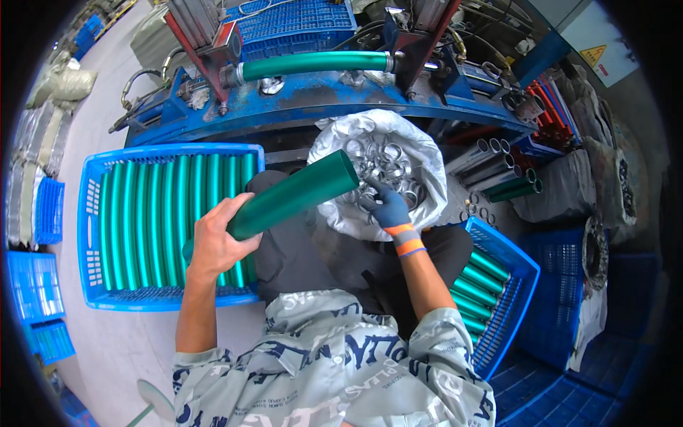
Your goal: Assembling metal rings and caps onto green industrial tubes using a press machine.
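Bare left hand (217, 242) w/ fingers wrapped round a green tube (295, 193), held tilted just above-right of the blue crate (89, 213) (crate filled w/ like green tubes). Gloved right hand (388, 206) reaches into the silver bag (334, 146) of metal rings (384, 160), right of the crate; fingers curled among rings, whether gripping one cannot tell.

left hand (213, 245): bare, gripping a green tube (295, 193)
right hand (384, 206): gloved, down in a bag (427, 153) of metal rings (384, 160)
crate (89, 235): more tubes
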Demonstrator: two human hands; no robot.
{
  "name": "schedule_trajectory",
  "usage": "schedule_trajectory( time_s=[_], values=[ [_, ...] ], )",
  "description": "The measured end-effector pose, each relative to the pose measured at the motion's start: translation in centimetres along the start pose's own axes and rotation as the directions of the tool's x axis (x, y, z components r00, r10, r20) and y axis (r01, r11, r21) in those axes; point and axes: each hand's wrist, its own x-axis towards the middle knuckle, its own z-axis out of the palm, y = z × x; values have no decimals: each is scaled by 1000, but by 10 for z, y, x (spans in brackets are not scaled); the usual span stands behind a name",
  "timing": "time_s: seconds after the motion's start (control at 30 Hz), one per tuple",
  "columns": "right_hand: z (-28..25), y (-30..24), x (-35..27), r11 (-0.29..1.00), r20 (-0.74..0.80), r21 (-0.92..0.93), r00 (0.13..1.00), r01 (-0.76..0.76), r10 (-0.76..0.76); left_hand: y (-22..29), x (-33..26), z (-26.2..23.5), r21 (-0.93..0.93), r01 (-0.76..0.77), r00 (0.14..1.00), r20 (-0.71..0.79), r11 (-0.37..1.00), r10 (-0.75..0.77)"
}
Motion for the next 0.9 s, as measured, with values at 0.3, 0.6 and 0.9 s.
schedule_trajectory(
  time_s=[0.3, 0.6, 0.9],
  values=[
    [95, 33, 74, 602, 95, -751, 946, 273, -311, -6, -15, -3, -37, 16, 998, -56, 999, -18],
    [89, 63, 67, 529, 35, -756, 830, 386, -556, -10, -12, 1, -12, 101, 995, 25, 995, -100],
    [96, 25, 80, 733, 6, -616, 932, 288, -362, -8, -13, 3, -3, 28, 997, 69, 1000, -28]
  ],
)
